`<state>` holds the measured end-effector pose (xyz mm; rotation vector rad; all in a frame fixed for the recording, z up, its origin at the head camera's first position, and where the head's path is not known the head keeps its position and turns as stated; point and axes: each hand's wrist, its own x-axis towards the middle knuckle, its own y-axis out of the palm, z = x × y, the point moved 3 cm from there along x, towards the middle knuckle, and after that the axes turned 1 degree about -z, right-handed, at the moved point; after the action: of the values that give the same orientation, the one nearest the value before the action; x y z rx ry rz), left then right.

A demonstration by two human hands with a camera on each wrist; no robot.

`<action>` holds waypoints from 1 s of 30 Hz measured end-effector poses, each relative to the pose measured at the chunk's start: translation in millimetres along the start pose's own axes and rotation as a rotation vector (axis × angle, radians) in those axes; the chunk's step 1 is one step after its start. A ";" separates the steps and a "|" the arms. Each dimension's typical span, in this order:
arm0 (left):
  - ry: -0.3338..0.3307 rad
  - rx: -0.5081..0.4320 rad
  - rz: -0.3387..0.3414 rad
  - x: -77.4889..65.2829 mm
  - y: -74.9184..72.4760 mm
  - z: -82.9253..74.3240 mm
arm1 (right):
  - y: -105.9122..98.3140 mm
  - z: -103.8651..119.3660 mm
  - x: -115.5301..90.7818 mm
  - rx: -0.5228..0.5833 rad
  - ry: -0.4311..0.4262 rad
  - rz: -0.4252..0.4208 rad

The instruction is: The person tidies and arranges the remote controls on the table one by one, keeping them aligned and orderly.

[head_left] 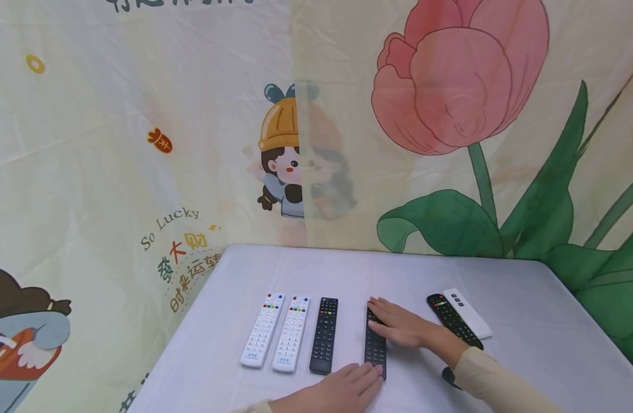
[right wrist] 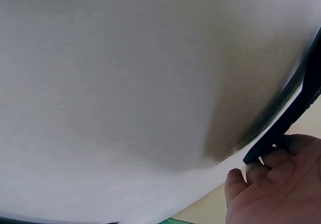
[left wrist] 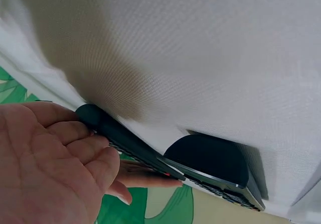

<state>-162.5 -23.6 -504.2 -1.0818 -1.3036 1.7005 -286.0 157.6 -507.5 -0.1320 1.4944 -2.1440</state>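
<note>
A black remote control [head_left: 375, 345] lies lengthwise on the white-covered table, with a hand at each end. My left hand [head_left: 344, 389] rests its fingertips on the near end, palm down and fingers extended. At the far end, the fingers of my right hand [head_left: 401, 324] touch the remote's top and side. The left wrist view shows the left fingers along the end of this remote [left wrist: 125, 138]. Fingers of the right hand [right wrist: 281, 179] meet its other end in the right wrist view. Just left of it lies another black remote [head_left: 324, 337], parallel and apart.
Two white remotes [head_left: 263, 331] lie side by side at the left of the row. To the right, a black remote [head_left: 453, 318] lies slanted against a white remote [head_left: 470, 312]. A dark object [head_left: 449, 376] shows partly beside the right sleeve. A printed cloth hangs behind the table [head_left: 347, 269].
</note>
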 end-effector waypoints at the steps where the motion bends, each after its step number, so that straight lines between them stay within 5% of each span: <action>1: -0.001 0.002 -0.001 -0.9 0.4 0.4 | -0.2 1.5 0.4 -0.007 -0.005 0.003; 30: -0.041 0.000 -0.041 -20.7 1.8 2.4 | 10.7 17.9 15.3 -0.063 -0.045 0.009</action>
<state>-156.9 -43.5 -501.7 -1.0184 -1.3419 1.7009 -288.8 132.5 -513.4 -0.1940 1.5346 -2.0745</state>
